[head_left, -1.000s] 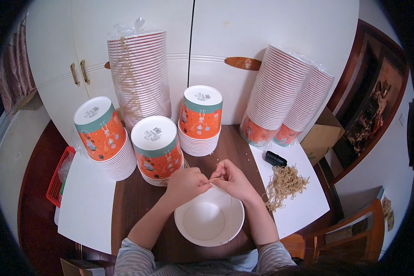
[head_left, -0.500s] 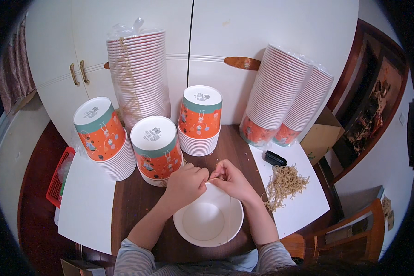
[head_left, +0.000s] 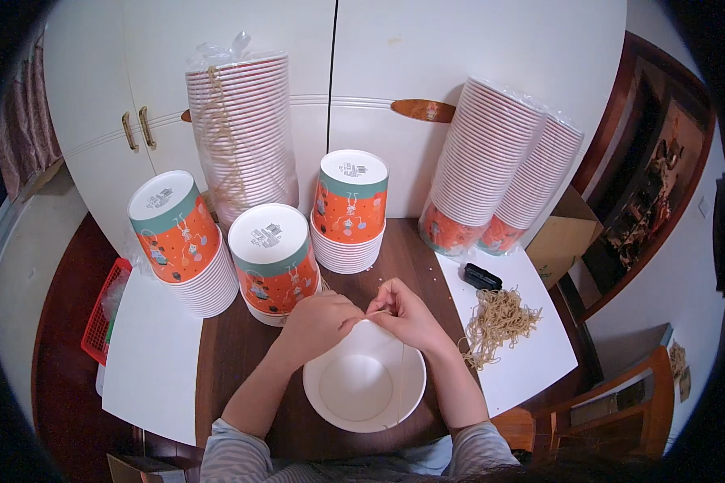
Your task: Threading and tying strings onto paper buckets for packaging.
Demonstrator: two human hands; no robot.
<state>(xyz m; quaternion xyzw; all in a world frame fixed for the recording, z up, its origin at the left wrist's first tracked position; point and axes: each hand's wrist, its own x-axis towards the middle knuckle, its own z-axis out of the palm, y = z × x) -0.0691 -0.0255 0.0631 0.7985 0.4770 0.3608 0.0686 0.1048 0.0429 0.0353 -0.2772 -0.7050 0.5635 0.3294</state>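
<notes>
Brown tabletop [head_left: 234, 374]: white tub [head_left: 358, 385] upright, mouth up; left hand [head_left: 321, 320], right hand [head_left: 404, 315] pinching cord [head_left: 387, 312].

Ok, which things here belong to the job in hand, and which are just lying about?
Likely the job:
white round paper bucket
thin tan string between left hand and right hand
tangled tan string pile
three upturned stacks of orange-and-green paper buckets

Apparently lying about:
small black plastic case
red plastic basket
brown cardboard box
</notes>
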